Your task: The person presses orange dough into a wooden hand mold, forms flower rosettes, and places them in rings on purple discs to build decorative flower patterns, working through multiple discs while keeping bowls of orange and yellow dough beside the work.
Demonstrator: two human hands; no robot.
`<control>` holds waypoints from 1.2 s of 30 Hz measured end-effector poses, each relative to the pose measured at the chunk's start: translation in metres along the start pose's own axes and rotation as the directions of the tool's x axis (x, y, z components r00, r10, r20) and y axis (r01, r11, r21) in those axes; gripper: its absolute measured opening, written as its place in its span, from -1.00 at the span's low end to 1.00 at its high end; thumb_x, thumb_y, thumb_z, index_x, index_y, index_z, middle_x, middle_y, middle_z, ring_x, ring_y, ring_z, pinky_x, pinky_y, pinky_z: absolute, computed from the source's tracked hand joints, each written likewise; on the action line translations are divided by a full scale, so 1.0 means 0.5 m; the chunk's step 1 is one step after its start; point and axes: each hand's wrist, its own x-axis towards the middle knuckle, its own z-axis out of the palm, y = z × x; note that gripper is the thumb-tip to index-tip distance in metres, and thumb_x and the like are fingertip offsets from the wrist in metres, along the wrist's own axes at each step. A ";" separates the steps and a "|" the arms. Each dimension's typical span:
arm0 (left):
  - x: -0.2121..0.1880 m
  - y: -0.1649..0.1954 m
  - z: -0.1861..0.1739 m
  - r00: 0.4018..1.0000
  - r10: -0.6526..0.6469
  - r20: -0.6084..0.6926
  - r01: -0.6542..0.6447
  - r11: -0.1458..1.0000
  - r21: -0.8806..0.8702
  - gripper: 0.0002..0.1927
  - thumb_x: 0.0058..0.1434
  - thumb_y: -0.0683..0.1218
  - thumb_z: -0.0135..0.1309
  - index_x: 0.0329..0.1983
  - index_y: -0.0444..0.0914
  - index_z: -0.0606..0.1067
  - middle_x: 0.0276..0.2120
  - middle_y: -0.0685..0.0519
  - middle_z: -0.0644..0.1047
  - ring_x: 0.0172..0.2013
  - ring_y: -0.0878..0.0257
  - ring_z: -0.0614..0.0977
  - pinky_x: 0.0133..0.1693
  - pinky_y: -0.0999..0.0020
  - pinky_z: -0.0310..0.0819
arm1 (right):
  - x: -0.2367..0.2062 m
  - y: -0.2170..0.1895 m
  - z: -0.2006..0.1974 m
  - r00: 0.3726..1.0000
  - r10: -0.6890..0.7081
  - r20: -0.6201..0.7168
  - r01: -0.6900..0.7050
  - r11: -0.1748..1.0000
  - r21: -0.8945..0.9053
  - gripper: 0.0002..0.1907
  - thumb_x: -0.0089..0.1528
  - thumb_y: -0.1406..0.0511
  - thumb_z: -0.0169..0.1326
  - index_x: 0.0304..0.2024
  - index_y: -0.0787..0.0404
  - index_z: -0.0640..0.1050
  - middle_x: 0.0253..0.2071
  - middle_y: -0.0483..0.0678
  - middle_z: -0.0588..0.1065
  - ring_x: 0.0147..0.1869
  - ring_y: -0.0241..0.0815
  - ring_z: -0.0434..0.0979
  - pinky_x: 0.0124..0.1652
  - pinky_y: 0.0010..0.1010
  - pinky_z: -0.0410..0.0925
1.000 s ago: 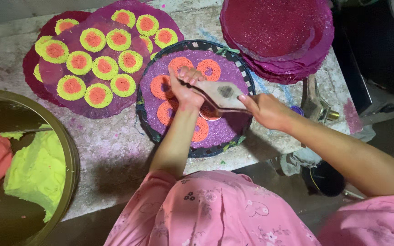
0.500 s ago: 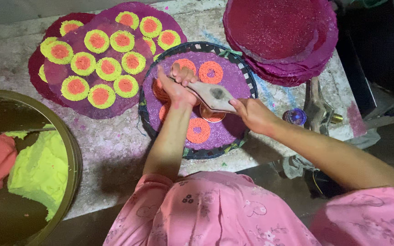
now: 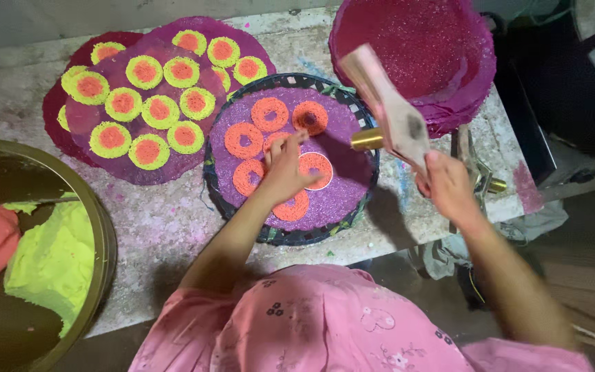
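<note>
While the right hand (image 3: 449, 187) grips a flat pale press (image 3: 388, 110) with a brass nozzle, raised beside the basket tray (image 3: 290, 235), the left hand (image 3: 282, 171) rests loose-fingered on an orange ring (image 3: 315, 169). These stringy rings on the purple sheet (image 3: 339, 200) look soft, crumbly, best lifted from underneath.

Left hand (image 3: 285, 172) spread flat, right hand (image 3: 447, 184) raised, fingers clenched.

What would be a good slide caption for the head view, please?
Left hand touches orange rings on a purple mat; right hand lifts a press.
</note>
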 end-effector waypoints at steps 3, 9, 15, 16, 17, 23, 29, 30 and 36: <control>-0.036 -0.002 0.009 0.992 -0.046 0.118 0.029 0.989 0.144 0.31 -0.22 0.18 0.48 0.49 -0.21 -0.02 0.27 -0.08 0.36 0.31 -0.06 0.21 0.24 -0.22 -0.05 | -0.062 0.051 0.028 0.996 0.007 -0.092 0.009 0.985 0.174 -0.29 0.48 -0.12 -0.44 -0.32 0.26 0.48 -0.60 -0.15 0.34 -0.55 -0.35 0.28 -0.52 -0.45 0.16; -0.036 -0.014 0.023 0.993 -0.025 0.116 -0.007 0.964 0.267 0.30 -0.20 0.15 0.51 0.50 -0.18 -0.03 0.21 -0.15 0.38 0.24 -0.07 0.28 0.18 -0.17 0.01 | -0.167 0.124 0.086 0.957 0.194 -0.213 -0.047 0.835 0.548 -0.25 0.47 -0.19 -0.44 -0.22 0.32 0.44 -0.55 -0.10 0.31 -0.54 -0.30 0.25 -0.51 -0.44 0.14; 0.038 0.009 0.071 0.995 0.091 0.047 -0.101 0.948 0.303 0.27 -0.18 0.11 0.49 0.52 -0.18 0.00 0.16 -0.09 0.45 0.21 -0.03 0.35 0.22 -0.17 0.04 | -0.239 0.182 0.070 0.928 0.215 -0.304 0.049 0.739 0.672 -0.26 0.43 -0.22 -0.32 -0.10 0.34 0.43 -0.46 -0.10 0.33 -0.52 -0.31 0.23 -0.50 -0.45 0.12; 0.064 0.019 0.082 0.993 0.086 0.077 -0.107 0.935 0.338 0.28 -0.18 0.13 0.49 0.53 -0.16 0.00 0.17 -0.09 0.44 0.24 -0.03 0.34 0.24 -0.16 0.04 | -0.248 0.194 0.066 0.924 0.209 -0.319 0.074 0.722 0.687 -0.26 0.41 -0.22 -0.29 -0.08 0.34 0.43 -0.43 -0.11 0.35 -0.50 -0.32 0.24 -0.50 -0.45 0.13; 0.091 0.030 0.091 0.991 0.080 0.105 -0.114 0.921 0.372 0.28 -0.18 0.14 0.48 0.54 -0.15 0.00 0.18 -0.10 0.44 0.26 -0.03 0.33 0.26 -0.16 0.05 | -0.256 0.204 0.062 0.925 0.196 -0.326 0.086 0.726 0.682 -0.27 0.40 -0.21 -0.26 -0.06 0.34 0.44 -0.40 -0.11 0.36 -0.49 -0.33 0.25 -0.49 -0.46 0.14; 0.118 0.154 0.076 0.946 0.216 0.243 -0.268 0.941 0.205 0.42 -0.34 0.22 0.54 0.50 -0.22 -0.04 0.39 -0.25 0.21 0.42 -0.21 0.08 0.17 -0.50 -0.19 | -0.302 0.205 0.029 0.947 0.137 -0.291 0.023 0.874 0.485 -0.43 0.37 -0.08 -0.08 -0.15 0.34 0.51 -0.47 -0.11 0.46 -0.48 -0.31 0.40 -0.48 -0.42 0.25; -0.077 0.328 -0.043 0.710 0.537 0.455 -0.565 0.821 -0.088 -0.52 0.10 0.00 0.23 0.11 -0.13 0.49 -0.04 -0.03 0.57 0.04 0.02 0.56 0.06 0.05 0.44 | -0.284 -0.012 -0.038 0.907 -0.418 0.044 0.419 0.891 -0.176 -0.54 0.12 0.01 0.25 -0.32 0.28 0.52 -0.57 -0.01 0.45 -0.50 -0.06 0.48 -0.45 -0.27 0.34; -0.103 0.340 -0.070 0.709 0.480 0.516 -0.499 0.859 -0.113 -0.57 0.10 0.03 0.22 0.04 -0.12 0.49 -0.13 -0.03 0.58 -0.07 0.02 0.59 -0.04 0.08 0.46 | -0.267 -0.063 -0.054 0.794 -0.585 0.166 0.607 0.749 -0.265 -0.49 0.11 -0.03 0.30 -0.35 0.27 0.49 -0.54 0.03 0.40 -0.46 0.05 0.44 -0.41 -0.24 0.31; -0.196 0.361 -0.183 0.591 0.588 0.552 -0.416 0.809 -0.416 -0.67 0.17 0.00 0.07 0.02 -0.06 0.50 -0.32 -0.01 0.58 -0.35 -0.02 0.66 -0.32 0.09 0.49 | -0.093 -0.316 -0.065 0.090 -0.832 0.547 0.995 0.094 -0.021 -0.34 0.14 -0.18 0.19 -0.26 0.32 0.52 -0.49 0.00 0.37 -0.43 0.06 0.44 -0.47 -0.18 0.25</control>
